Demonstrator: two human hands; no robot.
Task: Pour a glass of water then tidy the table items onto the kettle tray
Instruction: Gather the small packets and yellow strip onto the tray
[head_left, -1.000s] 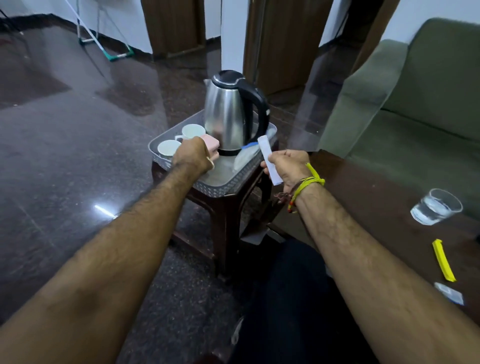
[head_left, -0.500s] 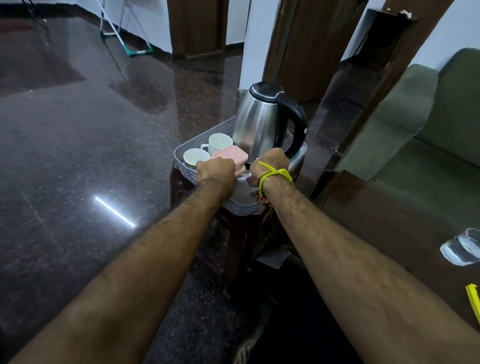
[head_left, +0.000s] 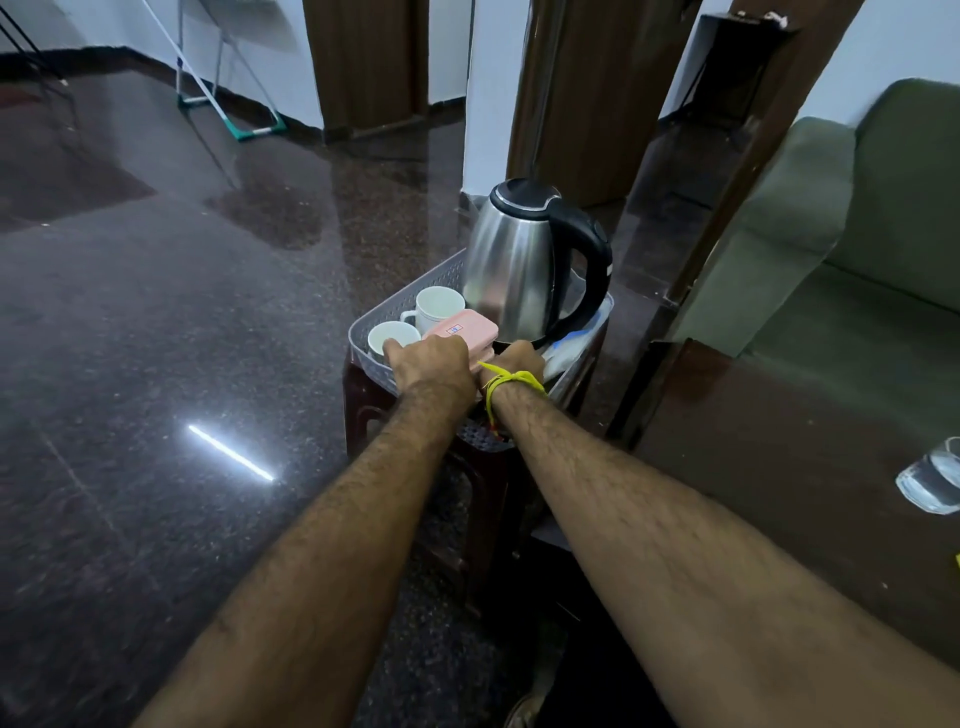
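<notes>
Fingers of both hands are hidden behind the knuckles, so I cannot tell whether they are spread or pinching anything. The left hand (head_left: 428, 361) sits over the near side of the grey tray (head_left: 363, 332), touching the nearer white cup (head_left: 390, 336) and the near edge of the pink box (head_left: 460, 328). The right hand (head_left: 519, 358), with a yellow thread band (head_left: 506, 379) at the wrist, is just beside it, at the foot of the steel kettle (head_left: 519, 265). A second ago this hand was off the tray and held a white strip upright; that strip no longer shows. A second white cup (head_left: 439, 304) stands behind the first. The tray lies on a dark stool (head_left: 363, 395). Far right, on the brown counter (head_left: 779, 441), the glass of water (head_left: 932, 480) now sits at the picture's edge, well apart from the tray, beside the green sofa (head_left: 831, 249).
</notes>
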